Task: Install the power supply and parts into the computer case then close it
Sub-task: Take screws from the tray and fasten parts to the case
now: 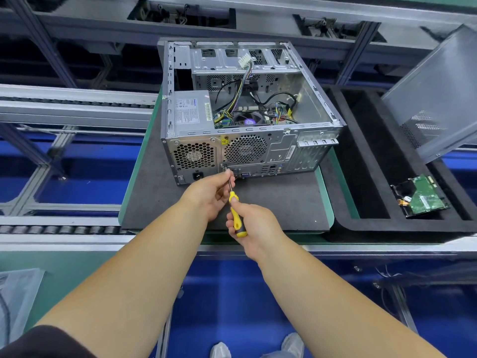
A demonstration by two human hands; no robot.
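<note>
Our right hand (254, 223) grips the yellow screwdriver (236, 214); our left hand (210, 195) pinches its shaft at the rear panel of the open computer case (242, 112), sitting at twelve o'clock on the surface (160, 197).

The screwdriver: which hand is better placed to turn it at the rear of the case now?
The right hand. It grips the screwdriver by its yellow handle, while the left hand pinches the metal shaft near the tip, steadying it against the rear panel of the computer case.
</note>
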